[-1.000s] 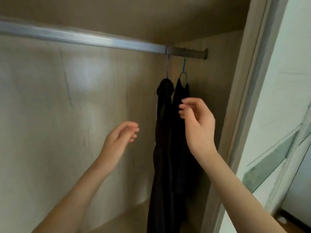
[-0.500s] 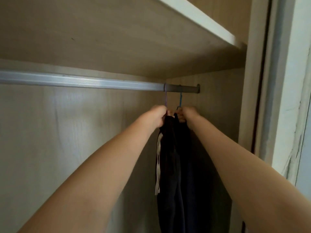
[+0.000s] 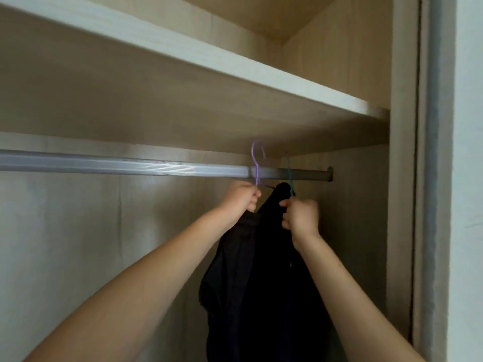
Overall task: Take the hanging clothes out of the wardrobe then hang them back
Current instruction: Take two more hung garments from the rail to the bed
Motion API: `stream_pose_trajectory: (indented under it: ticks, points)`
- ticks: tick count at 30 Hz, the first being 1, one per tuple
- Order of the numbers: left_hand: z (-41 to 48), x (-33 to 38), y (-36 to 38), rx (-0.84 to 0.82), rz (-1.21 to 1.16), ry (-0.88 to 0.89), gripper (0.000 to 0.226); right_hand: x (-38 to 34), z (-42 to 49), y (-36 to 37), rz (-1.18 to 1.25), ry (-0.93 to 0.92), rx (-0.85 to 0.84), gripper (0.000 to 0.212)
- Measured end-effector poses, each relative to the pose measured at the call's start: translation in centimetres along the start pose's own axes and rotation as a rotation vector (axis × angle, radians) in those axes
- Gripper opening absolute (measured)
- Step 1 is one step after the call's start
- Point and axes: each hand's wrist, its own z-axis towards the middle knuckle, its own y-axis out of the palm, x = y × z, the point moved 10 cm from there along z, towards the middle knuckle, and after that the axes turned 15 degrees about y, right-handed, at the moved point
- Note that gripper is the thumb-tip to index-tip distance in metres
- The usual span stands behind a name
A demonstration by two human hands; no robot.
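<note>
Only the person's two arms are in view, both bare along all of their visible length. The left forearm comes in from 7 o'clock and the right forearm from 5 o'clock, each narrowing to the wrist. The left hand and right hand are bare too, with rounded knuckles. The right one is slightly blurred, so its finer detail cannot be told.

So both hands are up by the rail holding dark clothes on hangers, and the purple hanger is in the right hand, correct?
Not quite. The head view shows the purple hanger held by the left hand, not the right. The right hand grips the dark clothes below the blue hanger. The rest holds: both hands are up by the rail.
</note>
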Motion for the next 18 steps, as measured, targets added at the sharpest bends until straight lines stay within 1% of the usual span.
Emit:
stream_pose_trajectory:
  ticks: [3,6,8,10,12,15,18]
  points:
    - [-4.1,0.0,-1.0,-0.009,0.007,-0.021,0.038,2.0,-2.1,0.0,0.018,-0.071,-0.053,0.031]
    - [-9.6,-0.9,-3.6,0.058,0.033,-0.06,0.036,5.5,-4.0,0.5,-0.042,-0.084,-0.144,0.032]
    - [-13.7,-2.1,-5.7,0.112,0.065,-0.096,0.035,9.0,-5.1,0.7,-0.139,-0.072,-0.208,0.034]
    - [-18.6,-3.4,-8.1,0.186,0.093,-0.162,0.036,13.3,-6.1,1.0,-0.286,-0.035,-0.298,0.037]
    - [-24.3,-4.4,-10.3,0.259,0.122,-0.228,0.035,18.3,-7.8,1.2,-0.406,0.063,-0.437,0.038]
    - [-34.0,-5.1,-12.9,0.372,0.186,-0.318,0.033,25.1,-12.4,1.1,-0.5,0.188,-0.692,0.036]
    - [-44.0,-4.7,-14.5,0.535,0.25,-0.406,0.035,30.7,-18.3,0.5,-0.482,0.346,-0.97,0.035]
